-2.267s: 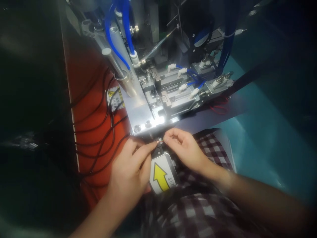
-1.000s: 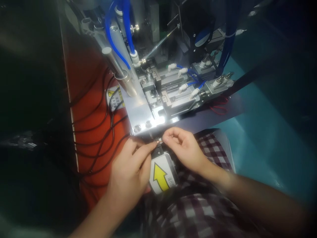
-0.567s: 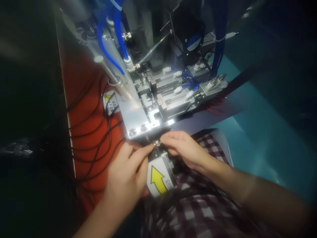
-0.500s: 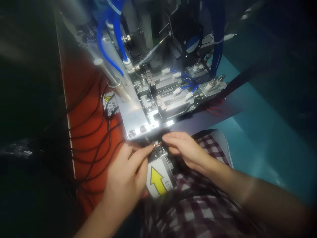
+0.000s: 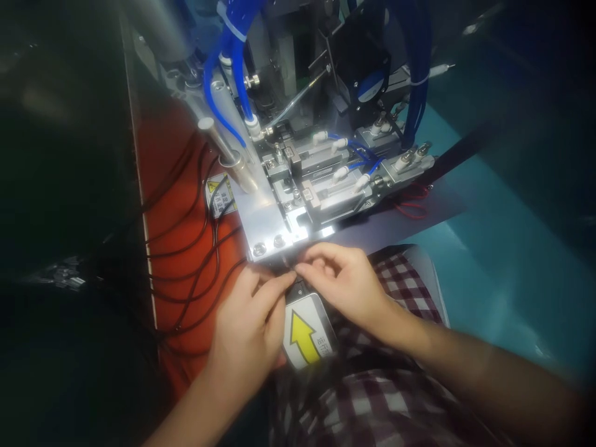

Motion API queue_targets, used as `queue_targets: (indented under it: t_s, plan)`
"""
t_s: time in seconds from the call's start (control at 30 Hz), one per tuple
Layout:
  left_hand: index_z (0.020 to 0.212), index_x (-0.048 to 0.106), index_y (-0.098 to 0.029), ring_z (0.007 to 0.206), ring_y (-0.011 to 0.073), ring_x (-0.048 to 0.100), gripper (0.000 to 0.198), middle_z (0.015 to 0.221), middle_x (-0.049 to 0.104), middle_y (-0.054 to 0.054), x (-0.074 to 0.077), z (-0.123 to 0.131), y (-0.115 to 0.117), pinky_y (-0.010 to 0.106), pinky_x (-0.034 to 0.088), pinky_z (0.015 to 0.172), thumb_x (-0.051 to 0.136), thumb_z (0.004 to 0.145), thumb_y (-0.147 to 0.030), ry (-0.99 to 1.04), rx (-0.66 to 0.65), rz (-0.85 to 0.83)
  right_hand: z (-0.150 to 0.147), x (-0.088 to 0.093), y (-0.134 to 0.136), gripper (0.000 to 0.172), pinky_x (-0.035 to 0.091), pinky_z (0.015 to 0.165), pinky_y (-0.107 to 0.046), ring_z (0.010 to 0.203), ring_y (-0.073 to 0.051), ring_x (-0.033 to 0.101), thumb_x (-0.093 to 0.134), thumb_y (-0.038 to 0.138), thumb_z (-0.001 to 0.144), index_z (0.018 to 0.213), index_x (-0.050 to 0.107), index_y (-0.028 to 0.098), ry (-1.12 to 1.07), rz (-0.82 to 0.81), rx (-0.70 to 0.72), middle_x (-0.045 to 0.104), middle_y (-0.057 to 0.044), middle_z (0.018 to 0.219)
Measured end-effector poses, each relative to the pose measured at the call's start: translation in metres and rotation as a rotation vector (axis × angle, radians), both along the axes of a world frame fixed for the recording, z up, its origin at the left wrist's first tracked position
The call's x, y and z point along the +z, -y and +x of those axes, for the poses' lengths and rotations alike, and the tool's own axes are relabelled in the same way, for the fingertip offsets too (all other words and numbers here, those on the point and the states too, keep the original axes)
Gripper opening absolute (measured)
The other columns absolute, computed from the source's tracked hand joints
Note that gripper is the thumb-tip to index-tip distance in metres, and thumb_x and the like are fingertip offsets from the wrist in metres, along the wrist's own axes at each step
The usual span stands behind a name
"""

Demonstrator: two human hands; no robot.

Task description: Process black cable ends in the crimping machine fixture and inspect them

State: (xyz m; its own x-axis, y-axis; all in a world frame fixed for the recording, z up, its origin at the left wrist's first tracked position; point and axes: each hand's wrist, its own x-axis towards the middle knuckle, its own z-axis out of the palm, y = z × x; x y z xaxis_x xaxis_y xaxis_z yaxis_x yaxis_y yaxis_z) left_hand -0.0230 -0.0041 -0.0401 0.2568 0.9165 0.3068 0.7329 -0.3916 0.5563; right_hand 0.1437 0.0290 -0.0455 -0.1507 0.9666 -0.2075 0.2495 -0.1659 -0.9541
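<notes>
My left hand [image 5: 246, 320] is closed in a pinch at the front end of a bench machine, its thumb and forefinger on thin wires that the fingers now almost wholly cover. Against that thumb tip meet the pinched thumb and forefinger of my right hand [image 5: 351, 282]; what they hold is hidden. Both sets of fingertips are just in front of and below the edge of a shiny metal plate [image 5: 263, 214] with bolts. Below them lies a white label with a yellow arrow [image 5: 303, 335].
Behind the plate stand pneumatic cylinders [image 5: 347, 202] with white fittings and blue air hoses [image 5: 237, 81]. A metal post [image 5: 218, 139] rises at the left. Black cables [image 5: 190, 273] run over the red-orange surface [image 5: 167, 180]. A checkered garment [image 5: 363, 397] covers my lap.
My right hand has moved left until its fingertips meet the left thumb. The thin reddish wires that showed between the hands are now covered. The whole view has shifted slightly.
</notes>
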Motion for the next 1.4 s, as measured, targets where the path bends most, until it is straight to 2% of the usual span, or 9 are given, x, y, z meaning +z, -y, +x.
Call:
queue_targets:
  t_s: [0.2, 0.37, 0.57, 0.63, 0.8, 0.87, 1.2, 1.4]
  plan:
    - [0.102, 0.068, -0.014, 0.074, 0.011, 0.055, 0.026, 0.082, 0.055, 0.003, 0.0, 0.0, 0.0, 0.021, 0.047, 0.064, 0.054, 0.085, -0.003, -0.006, 0.006, 0.009, 0.002, -0.002, 0.001, 0.011, 0.041, 0.06, -0.027, 0.06, -0.013, 0.052, 0.057, 0.021, 0.085, 0.077, 0.064, 0.017, 0.14, 0.208, 0.079, 0.059, 0.0, 0.067]
    - [0.104, 0.068, -0.015, 0.076, 0.0116, 0.055, 0.026, 0.084, 0.055, 0.003, 0.0, -0.001, 0.0, 0.022, 0.048, 0.065, 0.053, 0.085, -0.004, -0.007, 0.001, -0.004, 0.0, -0.009, 0.006, 0.014, 0.039, 0.056, -0.026, 0.058, -0.012, 0.05, 0.052, 0.026, 0.089, 0.08, 0.058, 0.018, 0.087, 0.156, 0.039, 0.056, 0.001, 0.066]
    - [0.106, 0.067, -0.016, 0.078, 0.0117, 0.056, 0.029, 0.087, 0.053, 0.004, 0.002, -0.002, 0.002, 0.021, 0.048, 0.064, 0.05, 0.086, -0.003, -0.003, -0.011, -0.031, -0.002, -0.011, 0.011, 0.014, 0.039, 0.058, -0.026, 0.058, -0.012, 0.049, 0.052, 0.024, 0.089, 0.077, 0.056, 0.019, 0.184, 0.284, -0.016, 0.052, 0.002, 0.063]
    - [0.106, 0.066, -0.017, 0.076, 0.0115, 0.057, 0.029, 0.088, 0.053, 0.003, 0.002, -0.002, 0.002, 0.022, 0.049, 0.063, 0.049, 0.087, -0.004, -0.014, -0.005, -0.031, -0.002, -0.01, 0.011, 0.015, 0.04, 0.057, -0.026, 0.057, -0.012, 0.049, 0.053, 0.025, 0.089, 0.076, 0.056, 0.019, 0.167, 0.249, -0.025, 0.052, 0.002, 0.062]
    - [0.101, 0.065, -0.017, 0.077, 0.0124, 0.058, 0.022, 0.084, 0.056, 0.002, 0.002, -0.002, 0.001, 0.023, 0.049, 0.067, 0.053, 0.087, -0.006, -0.037, 0.025, 0.008, -0.003, -0.011, 0.007, 0.017, 0.041, 0.056, -0.025, 0.059, -0.012, 0.051, 0.054, 0.03, 0.088, 0.075, 0.053, 0.019, -0.041, -0.026, -0.043, 0.055, 0.001, 0.065]
    - [0.099, 0.064, -0.018, 0.078, 0.0126, 0.059, 0.02, 0.084, 0.058, 0.002, 0.002, -0.002, 0.001, 0.023, 0.05, 0.069, 0.053, 0.086, -0.007, -0.034, 0.026, 0.016, -0.003, -0.011, 0.006, 0.017, 0.043, 0.059, -0.025, 0.063, -0.013, 0.053, 0.053, 0.031, 0.088, 0.075, 0.053, 0.019, -0.083, -0.08, -0.037, 0.056, 0.001, 0.067]
    - [0.098, 0.065, -0.017, 0.075, 0.0124, 0.057, 0.019, 0.082, 0.056, 0.002, 0.003, -0.001, 0.0, 0.023, 0.049, 0.068, 0.054, 0.086, -0.006, -0.04, 0.014, 0.028, 0.0, -0.013, 0.004, 0.013, 0.041, 0.061, -0.027, 0.062, -0.012, 0.049, 0.048, 0.025, 0.09, 0.079, 0.051, 0.018, 0.053, 0.043, 0.057, 0.054, 0.001, 0.069]
    - [0.098, 0.064, -0.016, 0.076, 0.0117, 0.057, 0.019, 0.082, 0.056, 0.002, 0.002, 0.0, 0.0, 0.022, 0.048, 0.068, 0.055, 0.086, -0.005, -0.03, -0.001, 0.034, 0.0, -0.005, -0.003, 0.017, 0.043, 0.06, -0.026, 0.061, -0.012, 0.051, 0.05, 0.029, 0.09, 0.08, 0.054, 0.017, -0.125, -0.326, 0.063, 0.055, 0.001, 0.069]
